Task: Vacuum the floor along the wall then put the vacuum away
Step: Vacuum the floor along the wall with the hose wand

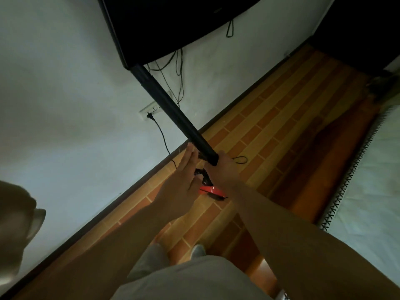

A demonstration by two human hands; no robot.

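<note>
My right hand [223, 169] grips the near end of a long black vacuum tube [171, 109], which rises up and to the left in front of the wall. My left hand [184, 178] is flat with fingers straight, beside the tube's end, holding nothing. Below my hands a red vacuum body [211, 189] with black parts lies on the floor. A black power cord [161, 135] runs from a white wall socket [149, 110] down toward the floor near the vacuum.
A black TV [173, 24] hangs on the white wall [65, 83] with cables dangling under it. A dark baseboard [134, 187] meets the brick-pattern floor [281, 126]. A mattress [372, 180] lies at the right. My legs and a shoe [198, 251] are below.
</note>
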